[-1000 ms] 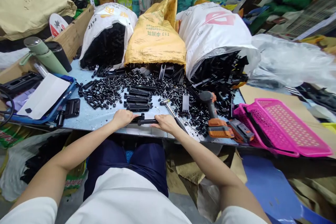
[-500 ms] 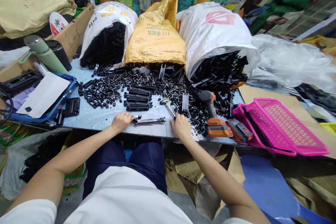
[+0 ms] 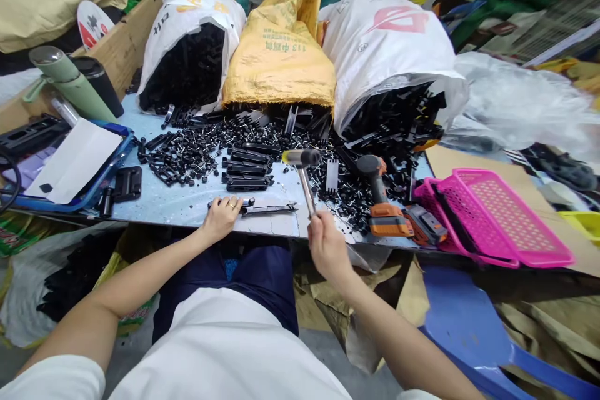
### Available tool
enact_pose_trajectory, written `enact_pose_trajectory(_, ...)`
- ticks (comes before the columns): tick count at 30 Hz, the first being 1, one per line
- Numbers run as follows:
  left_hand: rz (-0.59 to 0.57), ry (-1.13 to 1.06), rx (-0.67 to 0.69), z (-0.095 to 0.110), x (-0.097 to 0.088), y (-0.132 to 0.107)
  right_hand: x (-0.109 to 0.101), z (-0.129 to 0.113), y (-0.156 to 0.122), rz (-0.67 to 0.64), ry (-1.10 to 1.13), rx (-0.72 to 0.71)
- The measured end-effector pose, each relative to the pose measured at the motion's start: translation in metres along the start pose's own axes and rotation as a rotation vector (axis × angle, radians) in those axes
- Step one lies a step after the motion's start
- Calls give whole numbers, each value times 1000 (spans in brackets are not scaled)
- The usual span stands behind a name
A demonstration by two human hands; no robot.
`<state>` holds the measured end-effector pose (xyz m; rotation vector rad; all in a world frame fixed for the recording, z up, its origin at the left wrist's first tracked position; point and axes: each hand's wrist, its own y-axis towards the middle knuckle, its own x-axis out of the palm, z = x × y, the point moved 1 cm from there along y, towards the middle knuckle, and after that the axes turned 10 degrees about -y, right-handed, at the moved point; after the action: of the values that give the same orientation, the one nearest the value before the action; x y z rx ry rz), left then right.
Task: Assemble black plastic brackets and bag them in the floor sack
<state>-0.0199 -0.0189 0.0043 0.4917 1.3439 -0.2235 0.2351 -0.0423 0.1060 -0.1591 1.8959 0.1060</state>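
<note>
My right hand (image 3: 329, 249) is wrapped around the handle of a hammer (image 3: 307, 187), a mallet-like tool with a yellow and black head. The head is raised over the table's near side. My left hand (image 3: 221, 219) rests at the table's front edge, its fingers closed on a slim black bracket (image 3: 272, 208). This bracket lies flat on a pale board (image 3: 281, 224) and points to the right; its left end is partly covered by my fingers. Just beyond it lies a row of several assembled black brackets (image 3: 248, 169).
Loose black parts and pins (image 3: 187, 153) cover the table's middle. Behind stand two white sacks (image 3: 394, 31) and a yellow sack (image 3: 281, 50). A cordless drill (image 3: 387, 215), a spare battery (image 3: 425, 224) and pink baskets (image 3: 510, 219) lie right. A blue tray (image 3: 100, 178) sits left.
My right hand has lifted the hammer, so its head now stands higher and turned sideways. My left hand stays at the bracket, its fingers slightly shifted. The view has tilted a little.
</note>
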Motion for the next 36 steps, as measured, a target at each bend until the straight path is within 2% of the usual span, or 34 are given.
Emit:
enact_pose_trajectory(4, 12, -1, -8, 1, 1, -2, 8, -9, -10, -244, -170, -112)
enact_pose_trajectory(5, 15, 0, -9, 1, 1, -2, 5, -10, -10, -234, -173, -129)
enact_pose_trajectory(9, 19, -14, -25, 1, 1, -2, -8, -16, -13, 17, -120, -65)
enact_pose_trajectory(11, 20, -20, -33, 1, 0, -2, 1, -19, -17, -36, -146, -56)
enact_pose_trajectory(13, 19, -23, -26, 1, -3, -1, 18, -16, -18, -191, -197, -97)
enact_pose_trajectory(15, 11, -27, -5, 0, -6, 0, 30, -3, -13, -269, -221, -122)
enact_pose_trajectory(17, -6, -39, 22, -3, -8, 2, 32, 21, 2, -216, -233, -74)
enact_pose_trajectory(20, -10, -55, 20, -9, -8, 8, 24, 61, 35, -126, -356, 83)
enact_pose_trajectory(22, -5, -52, -13, -15, -5, 14, 21, 75, 57, -47, -447, 101)
enact_pose_trajectory(23, -6, -50, -27, -18, -4, 17, 23, 76, 66, 2, -466, 42)
enact_pose_trajectory(25, -18, -43, -43, -24, -2, 24, 33, 64, 79, 73, -466, -198)
enact_pose_trajectory(27, -25, -35, -44, -28, -4, 29, 47, 44, 85, 22, -465, -463)
enact_pose_trajectory(29, -15, -40, -28, -28, -12, 27, 54, 27, 86, -87, -484, -605)
enact_pose_trajectory(32, 32, -186, 107, -14, -38, 10, 40, 14, 74, -144, -357, -757)
enact_pose_trajectory(36, 172, -676, 399, 30, -79, -22, 3, 4, 33, -105, 202, -1097)
